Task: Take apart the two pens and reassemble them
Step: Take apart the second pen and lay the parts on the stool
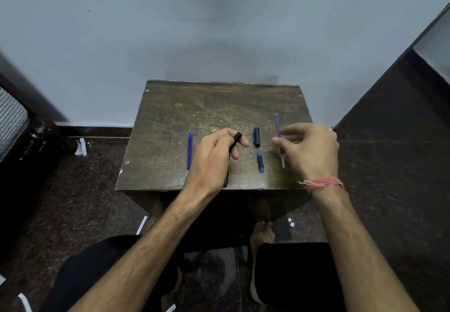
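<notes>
You are facing a plain pale blue-grey wall, evenly and dimly lit, with a dark skirting strip where it meets the floor. Pushed against it stands a small wooden table with a worn, scratched brown top and screw heads near its corners, set on a dark speckled stone floor with a few scraps of white paper scattered on it. To your left you have dark furniture with a striped cloth on it, and to your right a tall dark cabinet with a pale panel near the upper edge.
</notes>
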